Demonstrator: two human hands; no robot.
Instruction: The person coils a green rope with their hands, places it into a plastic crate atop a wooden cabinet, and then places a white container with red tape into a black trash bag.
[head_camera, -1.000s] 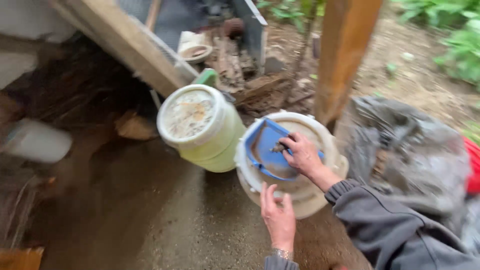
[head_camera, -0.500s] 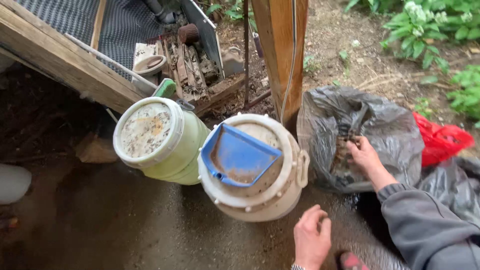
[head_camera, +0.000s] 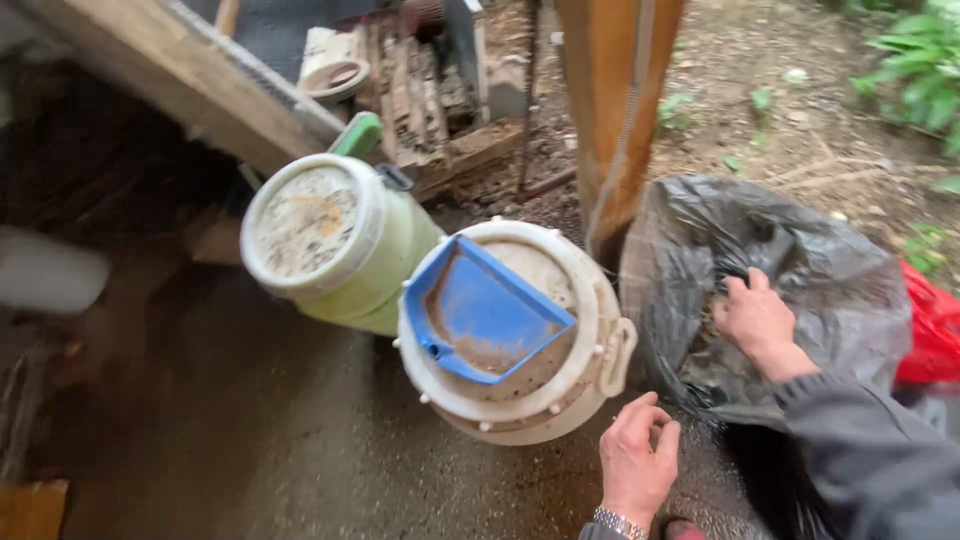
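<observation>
Right hand (head_camera: 758, 318) now in the crinkled black plastic bag (head_camera: 800, 260)

It has left the blue plastic dustpan (head_camera: 490, 315) on the white bucket (head_camera: 590, 370), fingers gripping bag plastic; left hand (head_camera: 637, 462) hovers loosely curled, empty.

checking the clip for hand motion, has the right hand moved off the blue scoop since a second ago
Yes. The right hand has left the blue scoop, which lies on the white bucket, and gone rightward to the black bag.

Black plastic bag (head_camera: 800, 270) right of wooden post, crumpled, open-mouthed, red bag (head_camera: 930, 335) touching its right edge
</observation>
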